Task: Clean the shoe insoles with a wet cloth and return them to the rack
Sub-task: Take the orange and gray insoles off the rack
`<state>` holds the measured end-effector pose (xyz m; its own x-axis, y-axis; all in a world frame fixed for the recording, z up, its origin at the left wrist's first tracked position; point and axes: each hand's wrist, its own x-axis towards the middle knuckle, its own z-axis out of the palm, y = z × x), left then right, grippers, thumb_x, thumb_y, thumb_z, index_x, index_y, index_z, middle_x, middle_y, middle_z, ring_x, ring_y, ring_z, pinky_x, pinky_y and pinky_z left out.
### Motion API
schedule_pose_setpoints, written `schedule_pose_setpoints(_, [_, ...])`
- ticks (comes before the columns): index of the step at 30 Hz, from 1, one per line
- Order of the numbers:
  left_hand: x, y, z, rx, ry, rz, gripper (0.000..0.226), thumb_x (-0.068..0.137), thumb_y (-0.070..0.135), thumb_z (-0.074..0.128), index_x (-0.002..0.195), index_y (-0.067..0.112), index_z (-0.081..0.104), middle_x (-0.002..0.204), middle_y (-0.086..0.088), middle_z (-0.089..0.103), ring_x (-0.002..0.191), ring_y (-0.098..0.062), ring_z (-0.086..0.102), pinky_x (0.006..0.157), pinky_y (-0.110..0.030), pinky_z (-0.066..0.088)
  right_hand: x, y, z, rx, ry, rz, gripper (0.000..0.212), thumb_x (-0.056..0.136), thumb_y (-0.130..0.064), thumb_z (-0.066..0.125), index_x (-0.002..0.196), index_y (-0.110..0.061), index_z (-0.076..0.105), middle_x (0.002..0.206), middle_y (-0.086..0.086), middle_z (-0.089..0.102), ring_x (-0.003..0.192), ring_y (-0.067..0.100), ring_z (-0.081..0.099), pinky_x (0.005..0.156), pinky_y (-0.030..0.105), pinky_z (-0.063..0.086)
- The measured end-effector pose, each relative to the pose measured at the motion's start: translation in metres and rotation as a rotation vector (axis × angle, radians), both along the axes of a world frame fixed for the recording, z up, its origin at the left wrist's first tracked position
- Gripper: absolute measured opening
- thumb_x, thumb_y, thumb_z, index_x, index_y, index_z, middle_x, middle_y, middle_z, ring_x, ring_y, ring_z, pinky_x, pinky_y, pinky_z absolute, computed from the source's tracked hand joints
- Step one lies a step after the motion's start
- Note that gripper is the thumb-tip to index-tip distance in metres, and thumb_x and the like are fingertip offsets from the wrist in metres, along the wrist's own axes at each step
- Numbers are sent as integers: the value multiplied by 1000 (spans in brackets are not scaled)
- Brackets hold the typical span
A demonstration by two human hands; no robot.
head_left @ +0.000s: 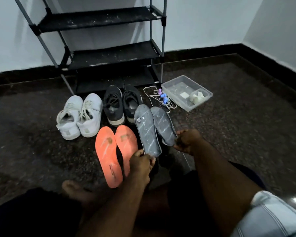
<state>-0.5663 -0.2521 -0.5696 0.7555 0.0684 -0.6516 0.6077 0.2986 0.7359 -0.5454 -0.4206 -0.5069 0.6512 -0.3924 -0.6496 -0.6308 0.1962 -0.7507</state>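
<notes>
Centre of frame: the left hand (pixel 141 162) pinches the heel of one grey insole (pixel 147 131) between curled fingers, and the right hand (pixel 186 141) pinches the heel of the second grey insole (pixel 162 124) likewise; both insoles point toward the shoe rack (pixel 108 55) at upper centre. Just left of them, two orange insoles (pixel 108 156) lie side by side on the dark floor (pixel 229 130). Behind these stand white sneakers (pixel 79 115) and black sneakers (pixel 121 105). At right, a clear plastic tub (pixel 186 92) holds white cloths (pixel 197 97); a cord with coloured clips (pixel 162 97) lies beside it.
</notes>
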Motion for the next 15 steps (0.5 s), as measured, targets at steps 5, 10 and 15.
schedule_pose_setpoints(5, [-18, -4, -20, 56, 94, -82, 42, 89, -13, 47, 128, -1, 56, 66, -6, 67, 40, -6, 59, 49, -21, 45, -15, 1, 2, -79, 231, 207, 35, 98, 11, 35, 77, -14, 48, 64, 7, 56, 63, 18, 49, 34, 29, 49])
schedule_pose_setpoints(10, [-18, -4, -27, 52, 122, -49, 39, 89, -15, 46, 125, -3, 56, 77, -11, 63, 39, -7, 60, 46, -19, 46, -20, 1, 8, -159, 430, 432, 26, 99, 6, 36, 76, 0, 48, 76, 16, 50, 66, 23, 49, 41, 33, 51])
schedule_pose_setpoints(15, [-20, -1, -31, 68, 147, -41, 31, 89, -15, 43, 110, 1, 60, 71, -9, 61, 38, -6, 60, 49, -20, 43, -32, 4, 15, -179, 417, 481, 32, 100, 2, 38, 69, 3, 46, 73, 17, 46, 64, 29, 43, 67, 35, 44])
